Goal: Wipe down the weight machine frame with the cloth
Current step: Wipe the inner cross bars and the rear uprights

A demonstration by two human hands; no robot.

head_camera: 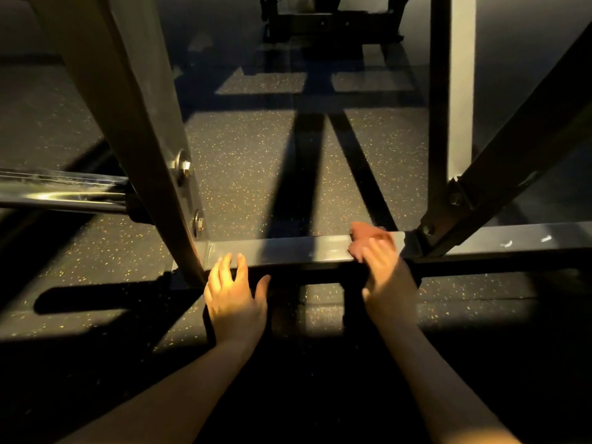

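Note:
The weight machine frame has a low dark horizontal bar (288, 249) running across the middle of the view. A small reddish cloth (363, 233) lies on top of that bar. My right hand (381, 267) presses on the cloth with straight fingers and is blurred. My left hand (235, 291) rests with spread, relaxed fingers on the near edge of the bar, close to the slanted left post (128, 123). It holds nothing.
A chrome tube (61, 193) juts out left of the slanted post. An upright post (448, 107) and a diagonal brace (512, 155) bolt to the bar on the right. Speckled rubber floor (256, 174) lies beyond, with another machine base (326, 24) at the back.

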